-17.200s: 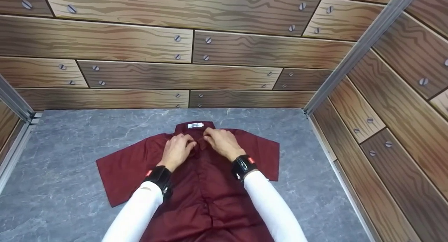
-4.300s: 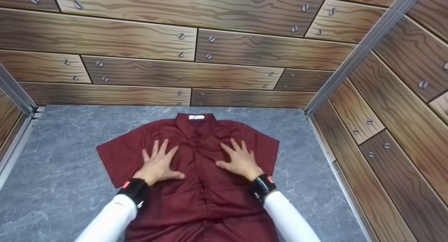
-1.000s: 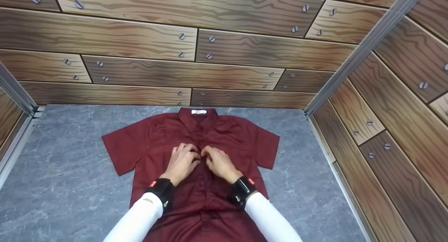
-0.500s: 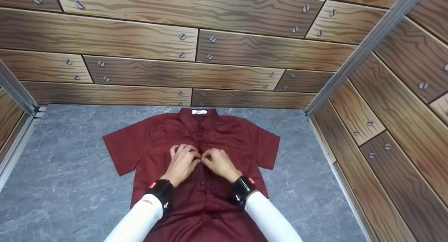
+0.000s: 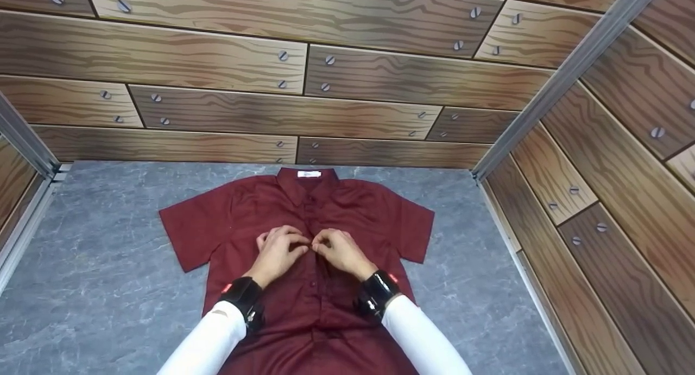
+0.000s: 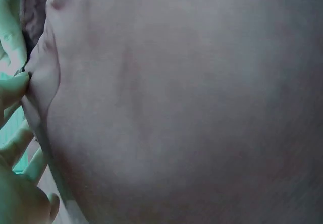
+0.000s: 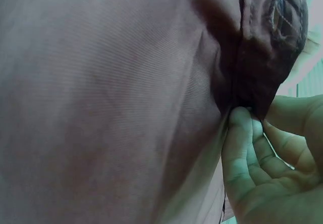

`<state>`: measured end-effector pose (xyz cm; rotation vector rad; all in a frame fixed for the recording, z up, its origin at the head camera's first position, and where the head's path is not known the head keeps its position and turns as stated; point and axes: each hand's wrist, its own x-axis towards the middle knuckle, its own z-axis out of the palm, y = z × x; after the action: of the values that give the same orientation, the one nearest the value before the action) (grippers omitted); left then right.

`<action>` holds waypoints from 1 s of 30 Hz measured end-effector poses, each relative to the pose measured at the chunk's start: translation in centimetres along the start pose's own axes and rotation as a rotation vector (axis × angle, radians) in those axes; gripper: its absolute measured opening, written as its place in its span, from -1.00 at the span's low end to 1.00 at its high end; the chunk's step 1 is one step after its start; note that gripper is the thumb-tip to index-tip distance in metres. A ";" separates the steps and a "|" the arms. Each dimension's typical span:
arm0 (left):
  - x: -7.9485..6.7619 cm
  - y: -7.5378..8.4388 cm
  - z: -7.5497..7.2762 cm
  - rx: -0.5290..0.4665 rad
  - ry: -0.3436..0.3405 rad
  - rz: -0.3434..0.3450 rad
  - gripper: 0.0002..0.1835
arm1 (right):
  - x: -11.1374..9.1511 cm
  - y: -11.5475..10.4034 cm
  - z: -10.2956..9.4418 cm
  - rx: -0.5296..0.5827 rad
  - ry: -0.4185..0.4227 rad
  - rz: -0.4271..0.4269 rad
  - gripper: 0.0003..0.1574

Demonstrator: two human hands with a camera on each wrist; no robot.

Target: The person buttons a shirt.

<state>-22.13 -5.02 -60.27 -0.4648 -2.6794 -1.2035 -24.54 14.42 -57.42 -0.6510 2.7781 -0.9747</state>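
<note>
A dark red short-sleeved button shirt (image 5: 239, 201) lies front up, its collar (image 5: 290, 186) with a white label (image 5: 309, 174) pointing away. At mid-chest, my left hand (image 5: 278, 255) pinches the front opening between thumb and fingertips. Facing it, my right hand (image 5: 342, 253) pinches the same spot, the two sets of fingertips meeting. In the right wrist view, the right thumb and fingers (image 7: 239, 133) grip the placket edge just below a buttonhole (image 7: 278, 17). The left thumb (image 6: 15, 89) presses on a gathered fold in the left wrist view. Lower on the placket a button (image 5: 312, 284) shows.
The shirt lies on a grey marbled tabletop (image 5: 98, 245). Wood-patterned walls (image 5: 217, 109) rise behind and at the sides, with metal rails (image 5: 543, 87) at the corners. Both wrists wear black straps (image 5: 244, 302) over white sleeves.
Earlier the hands worked at the collar, then spread flat on the chest; now both pinch mid-placket. The shirt has shifted farther away. Over the last half second the left hand has opened out slightly leftward.
</note>
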 end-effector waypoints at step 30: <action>0.9 0.8 -0.5 -0.053 -0.177 -0.240 -0.95 | -0.6 1.0 0.0 0.095 -0.016 0.126 -0.90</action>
<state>-22.66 -4.73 -59.16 -0.2733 -2.9274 -1.3579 -24.37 15.42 -58.03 -0.4624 2.7015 -1.0624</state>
